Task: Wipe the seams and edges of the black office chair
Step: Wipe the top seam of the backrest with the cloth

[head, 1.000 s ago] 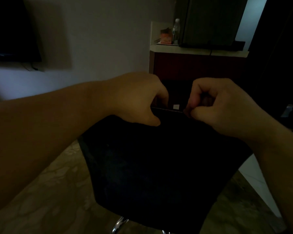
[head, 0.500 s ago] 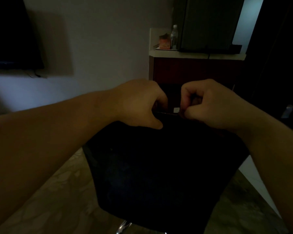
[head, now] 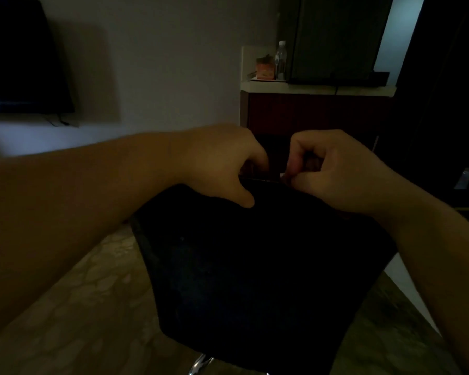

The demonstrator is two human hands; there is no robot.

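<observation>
At chair (head: 255,266) edge: both hands.

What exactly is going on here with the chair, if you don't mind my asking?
A person is working along the far edge of a black office chair in a dim room. The left hand grips that edge, thumb on the near face. The right hand is curled beside it, seemingly pinching something there; any cloth is too dark to make out.

The two hands have drawn closer along the top edge of the black chair (head: 255,266). The right hand (head: 333,171) slid left toward the middle of the frame, narrowing the gap to the left hand (head: 222,166). Both sit a little lower than a second ago, as does the chair's edge.
</observation>
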